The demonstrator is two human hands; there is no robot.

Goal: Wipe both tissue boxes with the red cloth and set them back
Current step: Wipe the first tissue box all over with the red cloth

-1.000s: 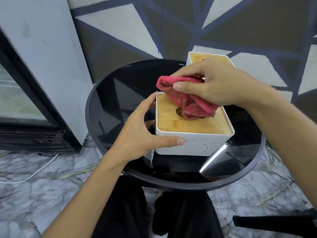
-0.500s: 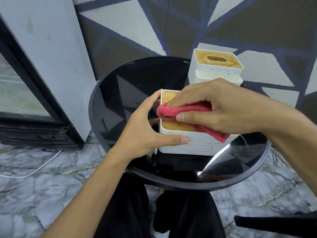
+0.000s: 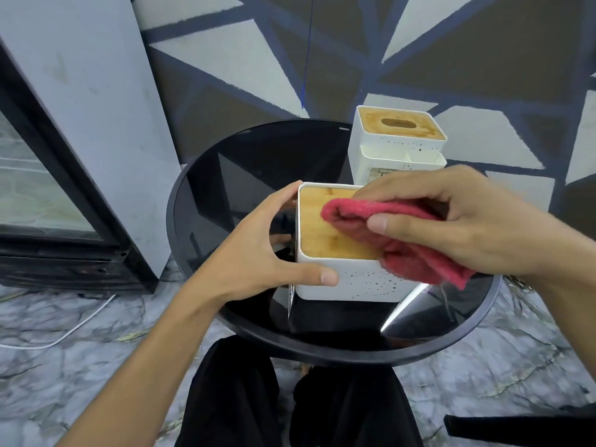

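- Right grip (image 3: 477, 221): fingers and thumb curled round the bunched cloth (image 3: 396, 233). The thumb lies across the front of the bunch and the fingers lie over its top.
- Cloth: red. It is pressed onto the right part of the near box's lid (image 3: 322, 233), and its loose end hangs over the box's front right corner.
- Left grip (image 3: 254, 250): clamped on the left side of the near box (image 3: 354, 285). The thumb lies flat on the front wall and the fingertips reach round the far left corner.
- Near box: white, with small dots on its front wall and a wooden lid. It stands upright on the surface (image 3: 225, 175), toward the front and right of centre.
- Far box (image 3: 400, 150): white, with a wooden lid that has an oval slot. It stands upright at the far edge of the surface, behind the near box. The right grip hides its base, so contact between the two boxes cannot be told.
- Surface: round, black and glossy, with a dark rim.
- Trousers (image 3: 232, 398): black, visible below the near rim.
- Floor (image 3: 64, 366): grey marble pattern. A white cable (image 3: 64, 333) lies on it at the left.
- Cabinet (image 3: 48, 188): black-framed with a glass front, standing at the left.
- Wall (image 3: 225, 59): painted in grey, brown and blue triangles. A blue string (image 3: 306, 59) hangs in front of it.
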